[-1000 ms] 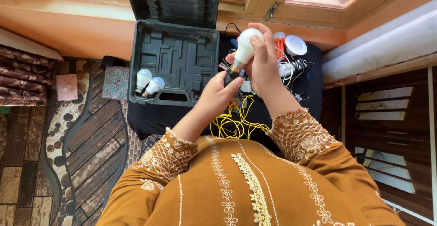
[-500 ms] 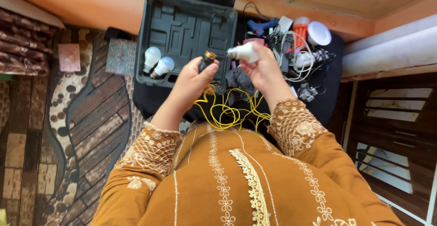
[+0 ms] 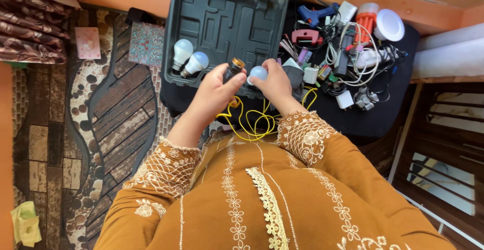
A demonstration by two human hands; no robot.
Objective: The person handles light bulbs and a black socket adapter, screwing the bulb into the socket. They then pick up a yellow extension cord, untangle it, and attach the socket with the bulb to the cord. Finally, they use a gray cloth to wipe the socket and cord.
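Observation:
My left hand (image 3: 214, 92) grips a black lamp socket (image 3: 233, 69) with a brass rim, and yellow wire (image 3: 247, 121) trails from it down toward my lap. My right hand (image 3: 275, 81) holds a white light bulb (image 3: 257, 72) close beside the socket, apart from it. Both hands hover over the front edge of an open dark grey tool case (image 3: 222, 23). Two more white bulbs (image 3: 189, 61) lie in the case's left side.
On a black cloth (image 3: 383, 114) to the right lie a blue glue gun (image 3: 312, 12), a red tool, white cables, chargers, an orange-and-white lamp part and a round white cover (image 3: 389, 24). A patterned rug (image 3: 91, 114) lies left. A wooden frame stands at right.
Both hands have come down from raised height to just over the case. The bulb, joined to the socket a second ago, is now separate in my right hand. The camera tilted downward.

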